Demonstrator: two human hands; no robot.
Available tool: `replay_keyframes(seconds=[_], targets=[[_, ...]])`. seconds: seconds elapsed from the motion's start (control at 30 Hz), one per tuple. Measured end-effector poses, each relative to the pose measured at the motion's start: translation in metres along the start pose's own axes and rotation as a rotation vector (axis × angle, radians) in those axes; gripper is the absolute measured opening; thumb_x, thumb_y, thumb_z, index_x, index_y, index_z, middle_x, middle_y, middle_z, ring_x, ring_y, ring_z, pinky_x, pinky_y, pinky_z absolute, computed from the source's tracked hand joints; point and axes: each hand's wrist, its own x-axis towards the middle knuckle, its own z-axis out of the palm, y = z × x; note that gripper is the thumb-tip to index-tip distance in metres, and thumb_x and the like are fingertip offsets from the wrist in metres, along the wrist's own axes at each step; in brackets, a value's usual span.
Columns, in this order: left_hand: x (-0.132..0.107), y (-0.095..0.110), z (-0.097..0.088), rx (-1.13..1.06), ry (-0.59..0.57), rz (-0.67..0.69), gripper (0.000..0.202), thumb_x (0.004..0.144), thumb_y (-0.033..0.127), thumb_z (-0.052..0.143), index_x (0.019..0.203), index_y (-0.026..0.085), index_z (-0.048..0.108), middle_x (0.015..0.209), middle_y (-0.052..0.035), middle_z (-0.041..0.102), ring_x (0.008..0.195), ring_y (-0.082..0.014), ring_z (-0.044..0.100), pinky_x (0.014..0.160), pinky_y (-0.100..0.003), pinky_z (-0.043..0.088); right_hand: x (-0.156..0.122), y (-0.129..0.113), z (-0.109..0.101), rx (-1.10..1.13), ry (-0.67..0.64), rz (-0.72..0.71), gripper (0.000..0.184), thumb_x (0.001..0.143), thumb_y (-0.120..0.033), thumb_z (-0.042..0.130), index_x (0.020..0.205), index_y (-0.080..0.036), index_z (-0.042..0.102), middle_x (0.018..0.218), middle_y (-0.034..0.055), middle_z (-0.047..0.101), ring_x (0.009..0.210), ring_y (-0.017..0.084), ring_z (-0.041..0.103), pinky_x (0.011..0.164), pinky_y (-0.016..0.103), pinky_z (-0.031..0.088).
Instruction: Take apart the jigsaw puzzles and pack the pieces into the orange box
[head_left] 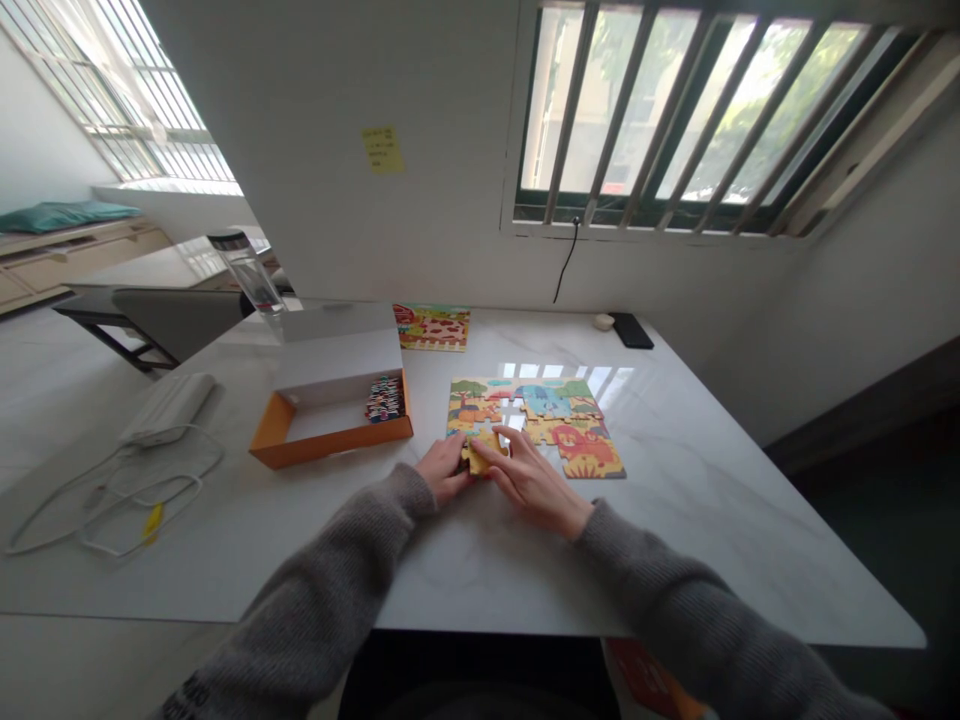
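A partly joined jigsaw puzzle [577,440] with colourful animal pictures lies flat on the white marbled table, with bare table showing through its middle. At its lower left, a yellow puzzle piece [484,460] is between my two hands. My left hand [444,470] grips the left edge of this piece, fingers bent around it. Over the piece from the right comes my right hand [536,480], its index finger stretched across the top and its other fingers loosely spread. Part of the piece is hidden under the fingers.
An orange-sided box [330,440] holding a stack of small pieces [386,398] stands left of the puzzle. Behind are a picture card [433,328] and a black phone [632,331]. A clear bottle [251,272], a white device [169,405] and its looped cable [142,480] are at left.
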Motion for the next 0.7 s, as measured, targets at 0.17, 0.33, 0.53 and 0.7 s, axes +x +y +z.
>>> replay_keyframes(seconds=[0.17, 0.33, 0.53, 0.7], targets=[[0.001, -0.008, -0.002, -0.052, -0.036, 0.047, 0.034, 0.081, 0.033, 0.059, 0.110, 0.019, 0.048, 0.104, -0.0087, 0.061, 0.098, -0.0276, 0.058, 0.088, -0.040, 0.046, -0.001, 0.016, 0.009, 0.142, 0.059, 0.015, 0.046, 0.098, -0.017, 0.042, 0.141, -0.033, 0.043, 0.119, 0.0085, 0.047, 0.095, 0.018, 0.054, 0.086, 0.037, 0.054], [0.001, -0.017, 0.000, -0.048, -0.066, 0.090, 0.054, 0.074, 0.034, 0.067, 0.121, 0.019, 0.047, 0.113, -0.0100, 0.060, 0.103, -0.0294, 0.057, 0.093, -0.042, 0.044, 0.000, 0.015, 0.006, 0.178, 0.086, 0.010, 0.046, 0.098, -0.015, 0.038, 0.141, -0.032, 0.039, 0.111, 0.0069, 0.048, 0.097, 0.019, 0.055, 0.086, 0.034, 0.054], [-0.003, -0.010, 0.001, -0.058, -0.066, 0.080, 0.050, 0.080, 0.046, 0.064, 0.119, 0.019, 0.048, 0.111, -0.0102, 0.060, 0.101, -0.0282, 0.056, 0.093, -0.042, 0.044, -0.002, 0.004, 0.005, 0.096, 0.000, -0.087, 0.044, 0.093, -0.009, 0.040, 0.130, -0.029, 0.051, 0.106, 0.0059, 0.048, 0.086, 0.016, 0.054, 0.078, 0.030, 0.054], [-0.003, 0.002, -0.004, -0.123, -0.016, 0.109, 0.033, 0.083, 0.034, 0.058, 0.112, 0.020, 0.052, 0.107, -0.0090, 0.061, 0.099, -0.0262, 0.057, 0.090, -0.040, 0.045, -0.002, 0.026, -0.012, 0.100, 0.094, -0.010, 0.038, 0.097, -0.021, 0.045, 0.134, -0.025, 0.048, 0.115, 0.0101, 0.051, 0.091, 0.018, 0.056, 0.081, 0.035, 0.054]])
